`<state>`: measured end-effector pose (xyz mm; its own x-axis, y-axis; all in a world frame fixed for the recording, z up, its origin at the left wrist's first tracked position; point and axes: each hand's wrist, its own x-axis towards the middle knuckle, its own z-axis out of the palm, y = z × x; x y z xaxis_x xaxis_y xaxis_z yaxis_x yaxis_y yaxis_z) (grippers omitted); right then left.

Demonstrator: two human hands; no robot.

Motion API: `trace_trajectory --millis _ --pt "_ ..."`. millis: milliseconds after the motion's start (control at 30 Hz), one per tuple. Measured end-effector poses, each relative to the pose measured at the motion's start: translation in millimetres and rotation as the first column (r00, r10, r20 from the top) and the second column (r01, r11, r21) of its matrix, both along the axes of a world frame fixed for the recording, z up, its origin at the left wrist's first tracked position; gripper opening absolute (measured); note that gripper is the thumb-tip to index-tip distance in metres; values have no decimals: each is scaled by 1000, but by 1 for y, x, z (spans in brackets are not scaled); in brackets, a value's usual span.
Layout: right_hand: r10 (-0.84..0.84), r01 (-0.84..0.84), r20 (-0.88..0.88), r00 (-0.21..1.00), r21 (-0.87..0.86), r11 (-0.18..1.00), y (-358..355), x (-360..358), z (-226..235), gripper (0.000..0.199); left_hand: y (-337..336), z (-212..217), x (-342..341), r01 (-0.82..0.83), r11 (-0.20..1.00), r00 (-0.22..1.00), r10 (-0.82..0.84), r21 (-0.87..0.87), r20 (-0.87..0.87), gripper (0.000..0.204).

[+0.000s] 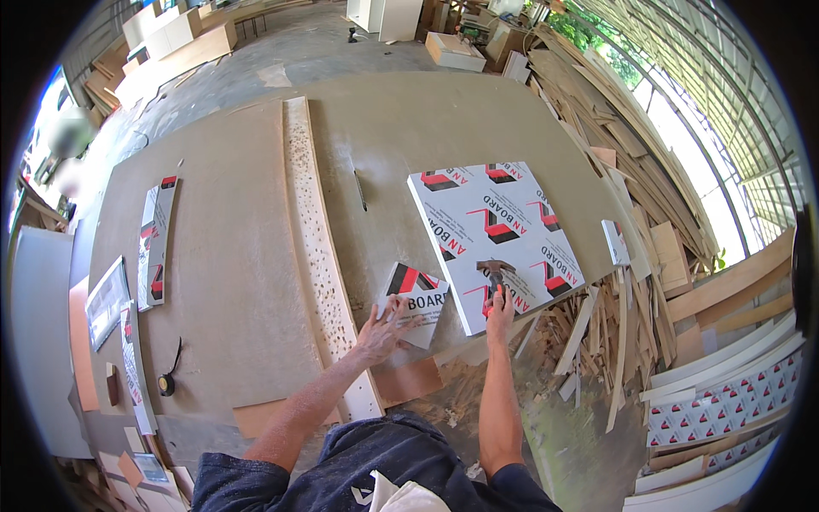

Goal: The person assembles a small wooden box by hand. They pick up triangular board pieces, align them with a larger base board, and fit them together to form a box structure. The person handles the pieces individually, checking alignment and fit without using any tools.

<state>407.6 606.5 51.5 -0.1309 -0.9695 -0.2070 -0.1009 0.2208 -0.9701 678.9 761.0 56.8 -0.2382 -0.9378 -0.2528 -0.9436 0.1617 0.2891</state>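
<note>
Resting, fingers spread: left hand (384, 334), on a small printed board (432, 299), probably light, stiff and slick, best held by its edges. Gripping a hammer (497, 278), likely head-heavy: right hand (501, 309), larger board (495, 192) beneath and ahead.

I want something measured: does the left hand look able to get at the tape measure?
Probably yes, with a stretch: the left hand rests spread on the small printed board, and only the long speckled strip seems to lie between that hand and the tape measure.
</note>
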Motion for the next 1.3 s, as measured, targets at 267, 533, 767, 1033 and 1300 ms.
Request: trace_trajectory --millis 267,533,767,1033,1300 --pt "-258 -230 -777 574 -455 860 42 53 20 45 -14 -14 60 -200 978 978 203 -67 44 68" --pt "458 -706 -644 613 -188 683 27 135 4 68 -28 -11 111 -244 964 967 250 -101 44 86" --pt "643 -836 -683 346 87 542 -60 163 6 100 -41 -10 106 -417 900 909 411 -130 -71 84" --pt "721 -915 -665 195 142 379 -100 172 -6 122 -40 -38 114 -471 851 881 442 -233 -168 72" --pt "684 -935 -691 232 34 352 -98 176 -14 113 -38 -34 112 -539 779 842 502 -321 -195 61"
